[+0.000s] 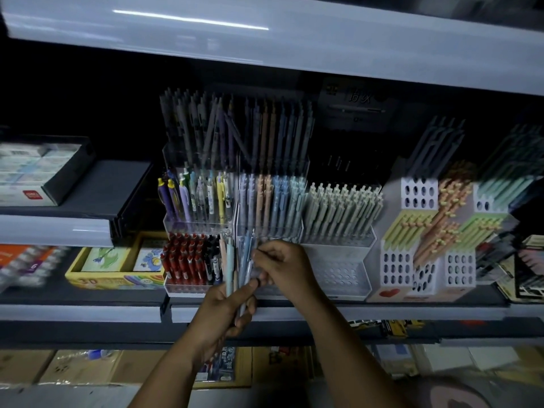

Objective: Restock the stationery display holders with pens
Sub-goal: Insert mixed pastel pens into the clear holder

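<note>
Hands meet in the head view just in front of the pen holders, low in the middle of the shelf [382, 312]. The left hand [223, 307] is closed around a bundle of pens [235, 260] in pale blue, peach and white, and holds it upright. The right hand [282, 269] comes from the right, with its fingers curled and pinching the bundle at its side. Which pen it pinches is too blurred to tell. The bundle stands between the red pens [182, 260] on the left and a white tray [338, 275] on the right. Farther back, clear holders [200, 225] carry rows of pastel pens, and cream pens [341, 207] fill a white holder. A yellow box [117, 279] lies to the left. White holders with round holes [396, 269] stand to the right.
</note>
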Demonstrator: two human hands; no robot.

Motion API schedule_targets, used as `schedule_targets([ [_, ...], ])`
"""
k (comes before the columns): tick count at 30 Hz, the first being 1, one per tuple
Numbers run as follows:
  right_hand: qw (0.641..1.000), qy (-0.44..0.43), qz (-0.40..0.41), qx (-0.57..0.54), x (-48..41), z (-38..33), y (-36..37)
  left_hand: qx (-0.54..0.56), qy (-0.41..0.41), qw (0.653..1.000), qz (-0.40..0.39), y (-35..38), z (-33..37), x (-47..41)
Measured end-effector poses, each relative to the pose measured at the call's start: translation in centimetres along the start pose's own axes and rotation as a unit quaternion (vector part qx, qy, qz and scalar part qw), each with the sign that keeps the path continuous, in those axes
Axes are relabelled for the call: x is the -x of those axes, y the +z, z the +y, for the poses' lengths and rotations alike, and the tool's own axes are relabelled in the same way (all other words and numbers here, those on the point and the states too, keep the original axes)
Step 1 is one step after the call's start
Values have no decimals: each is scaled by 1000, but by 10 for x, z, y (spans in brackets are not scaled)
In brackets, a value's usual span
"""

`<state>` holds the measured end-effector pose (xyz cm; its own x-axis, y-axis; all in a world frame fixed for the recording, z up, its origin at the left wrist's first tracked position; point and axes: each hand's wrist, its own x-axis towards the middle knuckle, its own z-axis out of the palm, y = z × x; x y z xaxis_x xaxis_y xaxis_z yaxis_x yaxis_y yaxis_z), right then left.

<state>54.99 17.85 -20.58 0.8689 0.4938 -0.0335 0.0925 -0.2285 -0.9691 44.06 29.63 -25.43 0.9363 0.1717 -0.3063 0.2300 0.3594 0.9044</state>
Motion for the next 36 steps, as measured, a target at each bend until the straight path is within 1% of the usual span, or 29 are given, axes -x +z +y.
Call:
schedule_targets([
  [3,1000,13,-2,3,-2,1,3,-13,-1,1000,13,-2,1,3],
  [7,999,29,20,-37,-7,2,6,-19,0,1000,23,-5,2,9],
  [11,998,43,-10,-53,-7,0,14,-10,-1,999,31,-9,2,12],
  [20,998,41,-20,-46,-11,-4,11,-5,12,999,44,-15,3,9],
  [23,998,40,-24,-38,-15,-4,5,25,22,998,44,-16,4,8],
  [26,997,38,-45,-48,-15,-6,-1,65,33,996,48,-14,6,7],
  [29,995,38,-67,-66,-15,-8,-2,65,44,995,58,-13,8,5],
  [32,996,28,-55,-65,-16,-6,-3,61,45,995,60,-13,8,3],
  [34,995,29,-45,-88,-15,-5,-1,63,44,996,50,-11,8,3],
  [36,986,38,-51,-156,-13,-5,1,67,45,996,37,-10,9,3],
])
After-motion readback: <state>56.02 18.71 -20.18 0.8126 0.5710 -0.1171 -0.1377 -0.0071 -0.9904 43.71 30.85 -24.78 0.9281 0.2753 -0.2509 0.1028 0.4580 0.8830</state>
